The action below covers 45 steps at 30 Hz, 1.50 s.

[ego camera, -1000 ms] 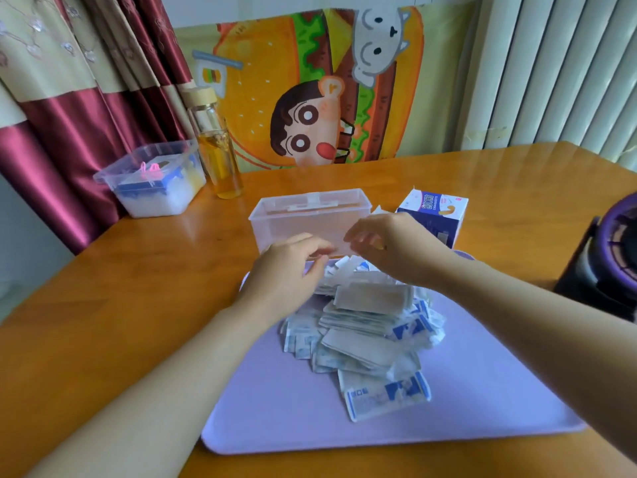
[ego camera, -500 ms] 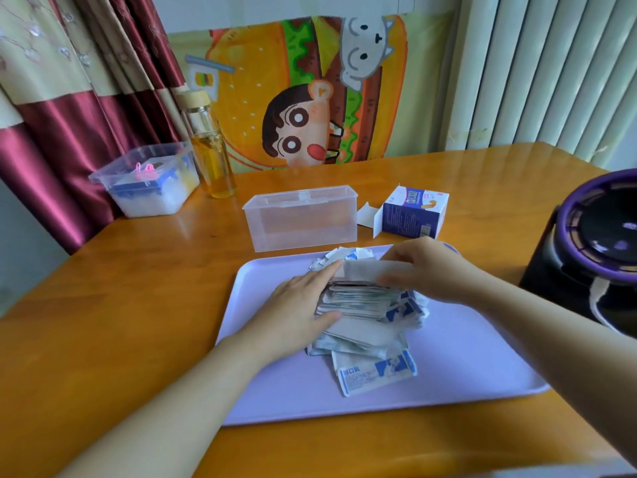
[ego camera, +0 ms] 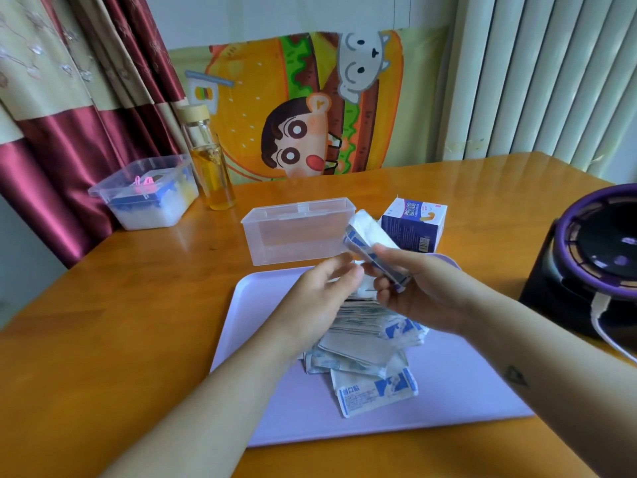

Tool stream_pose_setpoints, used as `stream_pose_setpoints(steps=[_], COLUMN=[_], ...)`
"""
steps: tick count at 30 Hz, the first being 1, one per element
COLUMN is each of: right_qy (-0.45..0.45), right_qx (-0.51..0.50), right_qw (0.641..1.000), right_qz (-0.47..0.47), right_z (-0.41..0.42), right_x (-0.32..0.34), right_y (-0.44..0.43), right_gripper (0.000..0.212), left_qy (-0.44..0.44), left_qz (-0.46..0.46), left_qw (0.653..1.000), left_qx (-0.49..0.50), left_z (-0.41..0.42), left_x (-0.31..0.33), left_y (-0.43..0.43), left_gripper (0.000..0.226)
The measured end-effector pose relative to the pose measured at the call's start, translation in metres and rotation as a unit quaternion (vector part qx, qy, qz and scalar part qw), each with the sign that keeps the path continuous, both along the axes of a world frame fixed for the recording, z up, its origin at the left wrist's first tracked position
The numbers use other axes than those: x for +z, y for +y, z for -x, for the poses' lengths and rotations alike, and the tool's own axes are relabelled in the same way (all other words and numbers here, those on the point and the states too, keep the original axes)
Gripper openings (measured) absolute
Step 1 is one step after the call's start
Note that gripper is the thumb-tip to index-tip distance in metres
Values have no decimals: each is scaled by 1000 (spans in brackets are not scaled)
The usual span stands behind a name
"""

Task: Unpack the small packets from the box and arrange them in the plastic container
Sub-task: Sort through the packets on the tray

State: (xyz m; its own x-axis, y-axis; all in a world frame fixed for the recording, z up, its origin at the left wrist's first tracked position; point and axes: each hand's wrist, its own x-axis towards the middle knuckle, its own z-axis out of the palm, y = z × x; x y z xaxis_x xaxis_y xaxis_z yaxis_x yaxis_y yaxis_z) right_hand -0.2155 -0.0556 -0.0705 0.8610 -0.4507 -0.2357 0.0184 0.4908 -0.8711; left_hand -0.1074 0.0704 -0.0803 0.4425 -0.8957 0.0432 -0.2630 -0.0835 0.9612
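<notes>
Head view: grips stack of packets [ego camera: 370, 243] in right hand [ego camera: 413, 291], long axis tilted up toward plastic container [ego camera: 296, 243] just past tray's [ego camera: 465, 374] far edge, nearer that hand. Holds nothing in left hand [ego camera: 320, 298], fingers relaxed beside stack's lower end.

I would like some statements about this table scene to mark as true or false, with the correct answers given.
1. The right hand grips a bundle of packets. True.
2. The clear container is full of packets. False: it looks empty.
3. The box stands left of the container. False: it stands on its right.
4. A pile of packets lies on the lilac tray. True.
5. The bottle lies on its side. False: it stands upright.
</notes>
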Motion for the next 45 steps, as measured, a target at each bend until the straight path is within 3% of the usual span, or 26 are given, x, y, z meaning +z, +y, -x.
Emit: stream_pose_setpoints(steps=[4, 8, 15, 20, 25, 30, 33, 36, 38, 41, 43, 45], right_qy=[-17, -37, -30, 8, 10, 6, 32, 44, 31, 12, 36, 89], right_qx=[17, -18, -147, -132, -114, -143, -174, -217, -242, -265, -222, -158], right_qw=[997, 999, 987, 985, 987, 983, 968, 934, 888, 748, 659, 601], right_qz=[-68, 4, 57, 111, 115, 115, 177, 281, 390, 608, 717, 778], right_z=[-6, -12, -25, -21, -18, -15, -13, -11, -10, -10, -9, -7], right_x=[-6, -16, -26, -30, -31, -27, -24, -24, -25, -26, -34, -42], right_y=[15, 24, 39, 36, 34, 34, 31, 25, 22, 22, 21, 21], right_gripper=[24, 24, 22, 23, 19, 15, 12, 16, 18, 26, 34, 43], left_qy=[166, 249, 304, 306, 365, 471, 507, 529, 533, 530, 530, 535], left_qz=[69, 83, 103, 108, 115, 108, 110, 108, 107, 115, 123, 134], left_qw=[983, 963, 938, 929, 911, 865, 842, 828, 826, 829, 831, 829], left_qx=[27, 61, 131, 176, 156, 136, 143, 150, 150, 134, 113, 96], left_z=[12, 20, 34, 27, 16, 9, 5, 6, 7, 9, 11, 11], left_x=[2, -1, -8, -10, -12, -11, -11, -11, -13, -17, -16, -14], left_y=[-9, -13, -20, -21, -17, -8, -5, -4, -3, -1, 0, 1], left_gripper=[22, 20, 20, 19, 22, 29, 31, 29, 27, 24, 27, 29])
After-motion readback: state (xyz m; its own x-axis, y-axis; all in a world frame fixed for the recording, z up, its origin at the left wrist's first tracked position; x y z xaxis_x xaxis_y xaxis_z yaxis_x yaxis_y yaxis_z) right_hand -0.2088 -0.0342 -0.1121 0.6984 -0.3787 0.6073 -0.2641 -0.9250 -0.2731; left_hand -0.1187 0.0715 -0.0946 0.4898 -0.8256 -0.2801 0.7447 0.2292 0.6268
